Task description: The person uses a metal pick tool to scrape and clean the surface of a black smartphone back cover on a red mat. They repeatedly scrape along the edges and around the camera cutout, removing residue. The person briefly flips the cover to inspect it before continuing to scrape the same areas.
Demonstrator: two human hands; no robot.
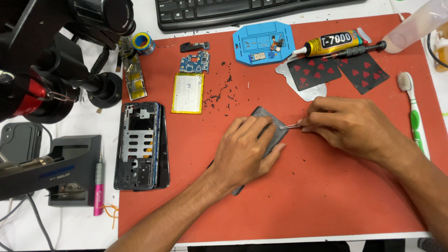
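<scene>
We press our left hand [245, 151] flat on the grey phone panel [274, 128] mid-mat, pinning it steady, fingers spread, gripping nothing. Our right hand [347, 123], just right of the panel, pinches tweezers [290, 125] narrowly, tips touching the panel's upper edge.

Phone repair workshop. Evidence: red work mat [298, 205] on white table [70, 233]; stripped phone frame [140, 147], loose battery [188, 93], circuit board [195, 62], glue tube [333, 43], microscope [56, 56], solder spool [142, 43].
</scene>
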